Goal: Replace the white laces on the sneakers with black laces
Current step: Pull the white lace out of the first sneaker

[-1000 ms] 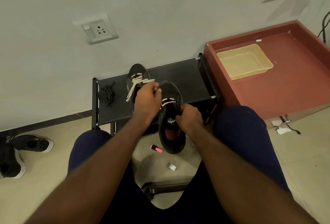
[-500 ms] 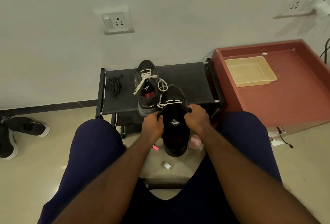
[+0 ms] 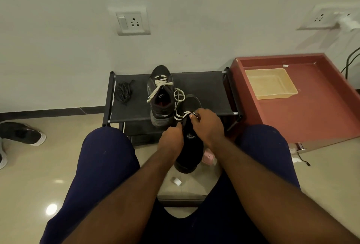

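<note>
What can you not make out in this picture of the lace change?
Head view throughout.
- Nearer eyelets of the held sneaker: covered by the left hand and right hand.
- Pink object: mostly behind that sneaker.
- Shoe at the left edge: cut off by the frame.
- Black laces on the rack: too small to count.

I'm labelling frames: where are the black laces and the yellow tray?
black laces [image 3: 123,92]: head view, middle of the bundle.
yellow tray [image 3: 269,83]: head view, bare inner floor.

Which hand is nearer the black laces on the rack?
Left. The left hand, gripping the held sneaker, is right of the black laces; the right hand, pinching the white lace, is farther right.
</note>
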### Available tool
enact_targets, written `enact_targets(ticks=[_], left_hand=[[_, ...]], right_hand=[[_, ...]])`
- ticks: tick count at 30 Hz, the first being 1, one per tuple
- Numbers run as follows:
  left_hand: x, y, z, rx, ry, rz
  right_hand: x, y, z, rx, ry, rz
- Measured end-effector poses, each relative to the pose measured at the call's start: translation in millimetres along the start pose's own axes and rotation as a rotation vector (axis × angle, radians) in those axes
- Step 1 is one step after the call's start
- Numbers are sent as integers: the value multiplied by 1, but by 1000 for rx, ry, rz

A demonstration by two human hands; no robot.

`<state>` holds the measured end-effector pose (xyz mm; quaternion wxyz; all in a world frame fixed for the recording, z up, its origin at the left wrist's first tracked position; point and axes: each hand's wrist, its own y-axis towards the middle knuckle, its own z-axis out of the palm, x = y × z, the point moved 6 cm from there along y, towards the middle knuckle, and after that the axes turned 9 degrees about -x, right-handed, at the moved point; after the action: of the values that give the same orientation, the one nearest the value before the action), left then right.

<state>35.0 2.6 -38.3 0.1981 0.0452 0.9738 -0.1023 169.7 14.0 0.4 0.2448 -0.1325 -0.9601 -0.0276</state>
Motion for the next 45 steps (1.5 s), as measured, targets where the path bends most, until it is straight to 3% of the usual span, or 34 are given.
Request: enact_targets(ticks=[5, 11, 14, 17, 19, 21, 23, 25, 27, 31, 40, 42, 45], left_hand=[[-1, 3, 1, 18, 43, 9], [2, 3, 4, 45, 24, -22], [6, 5, 3, 39, 7, -32], [8, 5, 0, -2, -61, -55], [8, 4, -1, -18, -95, -66], [6, 3, 0, -18, -86, -54], [5, 2, 1, -4, -81, -47], [3, 1, 1, 8, -72, -32], [1, 0, 1, 9, -70, -25], [-3, -5, 1, 21, -110, 12], [0, -5, 3, 14, -54, 18], [0, -6, 3, 15, -57, 13], [3, -4, 3, 17, -90, -9]], right_hand=[[23, 10, 16, 163, -214, -281], [26, 8, 22, 119, -236, -351], [17, 11, 15, 19, -58, -206], [-15, 19, 1, -177, 325, 226], [-43, 23, 5, -205, 545, 487], [-51, 23, 5, -151, 571, 552], [-40, 21, -5, -147, 424, 401], [-19, 18, -17, -201, 264, 110], [10, 12, -15, -134, 172, -168], [31, 0, 15, 69, -94, -386], [18, 10, 14, 13, -253, -315], [15, 14, 6, -74, -124, -260], [-7, 23, -15, -309, 283, 53]])
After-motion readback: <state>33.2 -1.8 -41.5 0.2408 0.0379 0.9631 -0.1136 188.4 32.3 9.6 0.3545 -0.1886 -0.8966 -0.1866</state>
